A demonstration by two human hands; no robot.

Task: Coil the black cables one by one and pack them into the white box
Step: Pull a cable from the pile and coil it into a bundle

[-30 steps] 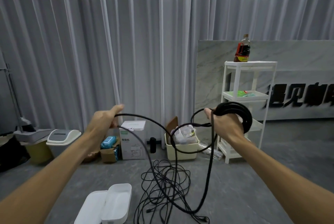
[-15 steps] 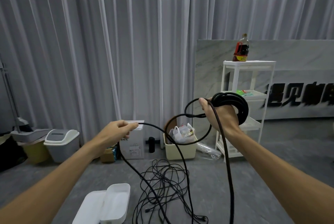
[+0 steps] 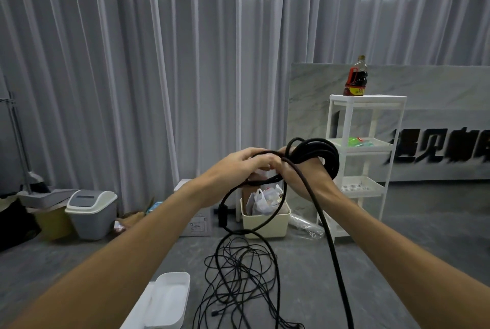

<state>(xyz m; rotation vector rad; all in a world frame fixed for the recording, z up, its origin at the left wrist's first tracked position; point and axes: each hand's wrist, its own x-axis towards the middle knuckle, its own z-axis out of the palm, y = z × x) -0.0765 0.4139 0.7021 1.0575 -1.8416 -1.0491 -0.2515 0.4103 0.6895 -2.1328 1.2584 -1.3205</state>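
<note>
My right hand (image 3: 294, 169) holds a thick black cable coil (image 3: 322, 152) raised at chest height, the loops wrapped round the hand. My left hand (image 3: 242, 164) has come against it and pinches a strand of the same cable at the coil. One free length (image 3: 332, 249) hangs from the coil down past my right forearm to the floor. A loose tangle of thin black cables (image 3: 238, 275) lies on the grey floor below. The white box (image 3: 169, 299) stands open at the lower left, beside its lid (image 3: 138, 310).
A white shelf rack (image 3: 366, 164) with a dark bottle (image 3: 355, 78) on top stands at the right. A cream bin (image 3: 265, 220) with bags, a cardboard box (image 3: 197, 222) and a grey-lidded bin (image 3: 91, 212) line the curtain.
My left hand has swept right and up with the cable strand, from well apart to touching my right hand at the coil. The hanging loop has shortened.
</note>
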